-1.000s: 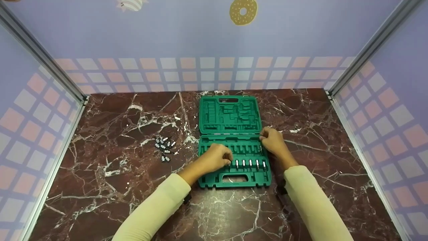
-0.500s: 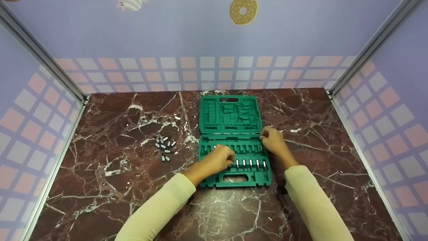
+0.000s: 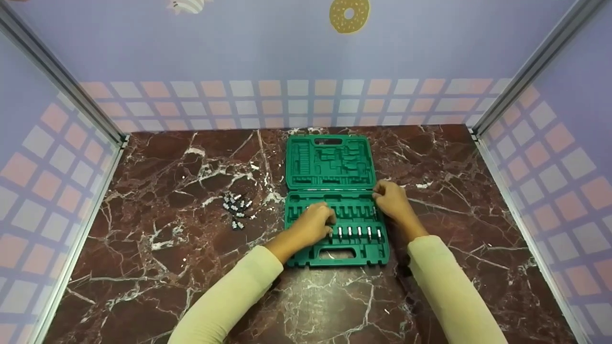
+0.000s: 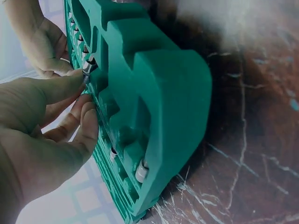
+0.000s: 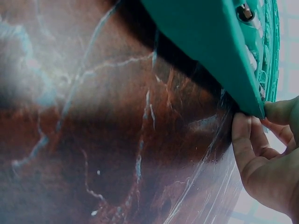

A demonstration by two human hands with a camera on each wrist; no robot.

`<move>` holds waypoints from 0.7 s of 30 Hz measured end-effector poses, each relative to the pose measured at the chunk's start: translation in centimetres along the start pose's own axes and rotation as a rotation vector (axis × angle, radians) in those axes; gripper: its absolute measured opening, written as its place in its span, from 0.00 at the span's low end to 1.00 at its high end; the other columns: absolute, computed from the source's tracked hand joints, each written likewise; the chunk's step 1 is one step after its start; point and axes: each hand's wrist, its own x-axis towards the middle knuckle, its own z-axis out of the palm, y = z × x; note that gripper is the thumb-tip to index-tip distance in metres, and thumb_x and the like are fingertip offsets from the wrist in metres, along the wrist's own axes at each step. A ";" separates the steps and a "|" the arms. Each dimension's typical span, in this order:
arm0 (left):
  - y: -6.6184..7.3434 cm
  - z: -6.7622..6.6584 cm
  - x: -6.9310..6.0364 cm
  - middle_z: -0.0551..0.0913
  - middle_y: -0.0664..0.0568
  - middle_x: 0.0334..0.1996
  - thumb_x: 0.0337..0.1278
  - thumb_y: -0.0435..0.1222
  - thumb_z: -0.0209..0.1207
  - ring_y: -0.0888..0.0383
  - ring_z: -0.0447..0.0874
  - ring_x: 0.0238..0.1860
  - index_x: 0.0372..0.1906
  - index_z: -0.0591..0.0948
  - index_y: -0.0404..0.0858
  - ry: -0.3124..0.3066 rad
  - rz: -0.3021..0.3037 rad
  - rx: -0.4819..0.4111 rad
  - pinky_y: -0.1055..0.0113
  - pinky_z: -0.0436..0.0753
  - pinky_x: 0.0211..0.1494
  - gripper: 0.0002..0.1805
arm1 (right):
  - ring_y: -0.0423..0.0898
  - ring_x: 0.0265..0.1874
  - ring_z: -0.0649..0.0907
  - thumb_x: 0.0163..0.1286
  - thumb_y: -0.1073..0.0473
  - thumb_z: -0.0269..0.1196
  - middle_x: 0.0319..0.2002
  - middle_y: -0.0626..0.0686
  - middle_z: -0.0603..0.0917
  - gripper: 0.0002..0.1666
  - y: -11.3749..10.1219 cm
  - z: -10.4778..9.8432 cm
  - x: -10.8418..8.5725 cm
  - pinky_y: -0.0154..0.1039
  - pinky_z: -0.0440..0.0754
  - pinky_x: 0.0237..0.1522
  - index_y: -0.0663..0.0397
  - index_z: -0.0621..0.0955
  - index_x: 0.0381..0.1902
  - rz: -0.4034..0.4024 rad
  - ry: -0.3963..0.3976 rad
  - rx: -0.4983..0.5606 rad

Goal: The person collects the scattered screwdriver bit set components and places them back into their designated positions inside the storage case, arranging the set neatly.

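Observation:
An open green tool case (image 3: pixel 330 195) lies on the table, its lid folded back. My left hand (image 3: pixel 313 224) is over the lower tray. In the left wrist view its thumb touches a short metal bit socket (image 4: pixel 88 66) seated in the front row, while the other fingertips stay a little apart from it. More bit sockets (image 3: pixel 359 232) stand to the right in that row. My right hand (image 3: pixel 393 203) pinches the case's right edge near the hinge, thumb on top and fingers below. One bit socket (image 3: pixel 375 212) sits close by it in the back row.
A loose pile of bit sockets (image 3: pixel 235 206) lies on the dark red marbled table (image 3: pixel 181 267), left of the case. Patterned panels (image 3: pixel 306 57) enclose the back and both sides.
My left hand has shifted slightly right, and its fingers have parted from the thumb, exposing a socket at its tip. My right hand keeps its place on the case edge.

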 end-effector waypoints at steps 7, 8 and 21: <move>-0.3 -0.3 0.7 0.86 0.47 0.46 0.59 0.34 0.72 0.51 0.84 0.49 0.45 0.87 0.36 -0.029 -0.077 -0.039 0.58 0.86 0.53 0.10 | 0.60 0.42 0.82 0.71 0.67 0.61 0.41 0.64 0.86 0.06 0.0 0.1 0.1 0.59 0.80 0.49 0.64 0.82 0.41 -0.005 0.006 -0.008; -0.3 -0.3 0.7 0.86 0.47 0.46 0.59 0.35 0.73 0.51 0.84 0.48 0.44 0.87 0.36 -0.034 -0.082 -0.039 0.57 0.86 0.52 0.11 | 0.60 0.42 0.82 0.71 0.67 0.61 0.41 0.64 0.86 0.05 0.0 0.1 0.0 0.59 0.81 0.49 0.64 0.82 0.41 -0.004 0.006 -0.007; -0.8 0.1 0.9 0.85 0.47 0.40 0.59 0.34 0.72 0.53 0.83 0.42 0.41 0.88 0.37 0.007 -0.035 0.000 0.61 0.85 0.46 0.08 | 0.61 0.41 0.82 0.70 0.68 0.61 0.39 0.64 0.86 0.05 0.2 0.1 0.2 0.59 0.81 0.49 0.65 0.82 0.40 -0.019 0.021 -0.001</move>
